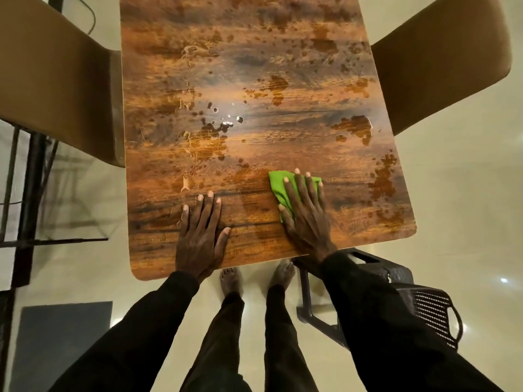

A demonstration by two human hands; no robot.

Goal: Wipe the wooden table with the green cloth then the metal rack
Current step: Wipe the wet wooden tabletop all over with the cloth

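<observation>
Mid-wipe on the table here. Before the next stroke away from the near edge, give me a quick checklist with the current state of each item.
1. Green cloth flat under the right hand: ok, palm and spread fingers press it down.
2. Left hand bracing the wooden table near the front edge: ok, flat, clear of the cloth.
3. Path ahead free of objects: ok, only wet patches.
4. Table fully wiped: not ok, patches remain across the surface.
5. Cloth still absorbent: cannot tell.
6. Metal rack reachable later: cannot tell, only partly in view at left.
</observation>
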